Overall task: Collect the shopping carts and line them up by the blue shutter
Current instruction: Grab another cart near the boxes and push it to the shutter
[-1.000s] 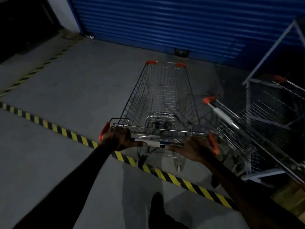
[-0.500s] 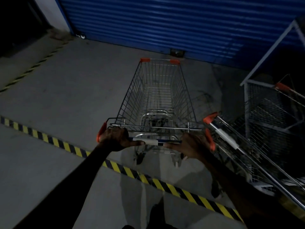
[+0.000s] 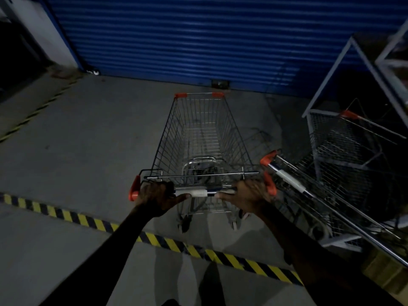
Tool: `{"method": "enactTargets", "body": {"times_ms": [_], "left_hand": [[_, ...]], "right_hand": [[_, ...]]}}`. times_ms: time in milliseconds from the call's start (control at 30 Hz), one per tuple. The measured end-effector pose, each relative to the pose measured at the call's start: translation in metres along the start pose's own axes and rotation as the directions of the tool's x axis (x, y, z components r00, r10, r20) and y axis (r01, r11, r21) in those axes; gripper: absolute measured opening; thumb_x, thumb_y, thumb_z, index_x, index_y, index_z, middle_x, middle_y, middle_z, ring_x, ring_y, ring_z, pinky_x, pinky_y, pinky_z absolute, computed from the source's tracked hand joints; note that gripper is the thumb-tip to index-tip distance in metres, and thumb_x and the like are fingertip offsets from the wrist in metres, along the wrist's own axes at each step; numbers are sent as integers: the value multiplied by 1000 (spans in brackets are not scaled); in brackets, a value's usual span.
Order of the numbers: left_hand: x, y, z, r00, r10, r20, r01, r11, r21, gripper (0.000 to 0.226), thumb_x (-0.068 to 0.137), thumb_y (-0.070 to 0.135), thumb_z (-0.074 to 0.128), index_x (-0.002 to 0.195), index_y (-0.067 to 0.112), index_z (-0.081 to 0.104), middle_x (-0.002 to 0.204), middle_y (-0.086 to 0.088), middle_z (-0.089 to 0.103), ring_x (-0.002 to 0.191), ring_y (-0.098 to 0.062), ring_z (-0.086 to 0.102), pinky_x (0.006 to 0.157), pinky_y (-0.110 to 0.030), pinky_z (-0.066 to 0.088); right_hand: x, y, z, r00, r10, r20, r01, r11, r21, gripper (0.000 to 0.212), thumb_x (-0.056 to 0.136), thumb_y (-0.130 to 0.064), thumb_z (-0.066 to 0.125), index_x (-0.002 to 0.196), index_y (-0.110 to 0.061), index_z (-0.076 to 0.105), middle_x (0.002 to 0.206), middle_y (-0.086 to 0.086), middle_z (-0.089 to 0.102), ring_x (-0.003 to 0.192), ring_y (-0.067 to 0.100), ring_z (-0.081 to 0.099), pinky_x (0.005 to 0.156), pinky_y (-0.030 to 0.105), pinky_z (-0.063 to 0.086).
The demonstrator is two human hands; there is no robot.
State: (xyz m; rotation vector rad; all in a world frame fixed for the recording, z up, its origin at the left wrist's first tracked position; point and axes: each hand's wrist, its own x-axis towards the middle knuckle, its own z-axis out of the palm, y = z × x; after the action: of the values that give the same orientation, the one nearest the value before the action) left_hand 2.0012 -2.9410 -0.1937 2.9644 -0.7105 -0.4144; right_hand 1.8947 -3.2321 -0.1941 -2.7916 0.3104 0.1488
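Cart (image 3: 203, 138), stiff, light, free-rolling, being steered by its handle bar (image 3: 198, 192), left hand (image 3: 157, 195) and right hand (image 3: 249, 194) fingers wrapping it, nosing toward blue shutter (image 3: 198, 36).

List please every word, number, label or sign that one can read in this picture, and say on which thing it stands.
No text can be read.
White label on the handle bar of the pushed shopping cart: too blurred to read.
White label on the handle of the parked cart at the right: too blurred.
Blue shutter and striped floor tape: no lettering visible.
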Motion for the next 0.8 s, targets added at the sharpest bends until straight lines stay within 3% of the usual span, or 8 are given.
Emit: {"method": "enactTargets", "body": {"times_ms": [67,133,200,367,533,667,800], "left_hand": [[-1,-9,19,990,96,-106,-107,988,-107,83,89,99,27,100,29,71,99,3,75,94,-23,75,81,-37,58],[-9,-12,26,964,144,-224,-175,977,-125,70,94,81,47,125,24,74,117,-3,77,105,-29,75,87,-41,60],[-20,-5,16,942,187,-280,-232,963,-137,66,92,66,54,138,21,68,129,-8,74,114,-36,72,93,-47,59],[-63,14,-10,906,292,-306,-360,913,-193,65,90,57,55,137,15,67,129,-14,72,115,-43,69,93,-51,59],[-122,23,-22,876,328,-353,-432,858,-278,57,95,55,58,134,16,70,128,-14,74,117,-37,69,97,-43,56],[-170,16,-15,847,393,-359,-515,776,-365,55,98,54,62,138,17,69,137,-8,71,126,-31,65,106,-42,55],[-215,12,-3,827,460,-324,-562,694,-449,60,100,59,60,143,19,66,143,-2,67,132,-24,59,112,-43,49]], "right_hand": [[-9,-5,5,997,2,-74,1,999,37,97,75,-107,24,115,-38,80,105,-4,81,106,21,76,100,42,55],[-24,-11,8,987,22,-158,-19,1000,18,79,86,-89,35,119,-32,78,124,-3,76,119,25,70,108,43,48],[-46,-21,8,968,15,-251,-12,1000,14,69,87,-72,42,126,-27,76,135,-1,70,123,29,68,109,43,46],[-108,-52,-3,913,136,-384,-73,982,174,48,89,-52,60,131,-30,72,132,1,70,120,30,69,100,41,55],[-180,-85,-1,850,281,-445,-152,940,304,34,96,-32,73,130,-28,74,130,4,72,113,30,69,94,37,54],[-240,-107,21,797,392,-459,-243,904,351,44,97,-46,59,131,-21,72,136,5,69,121,31,67,94,42,57],[-307,-130,37,711,508,-486,-294,843,450,45,105,-44,65,141,-18,67,144,5,67,118,30,68,91,35,52]]}}
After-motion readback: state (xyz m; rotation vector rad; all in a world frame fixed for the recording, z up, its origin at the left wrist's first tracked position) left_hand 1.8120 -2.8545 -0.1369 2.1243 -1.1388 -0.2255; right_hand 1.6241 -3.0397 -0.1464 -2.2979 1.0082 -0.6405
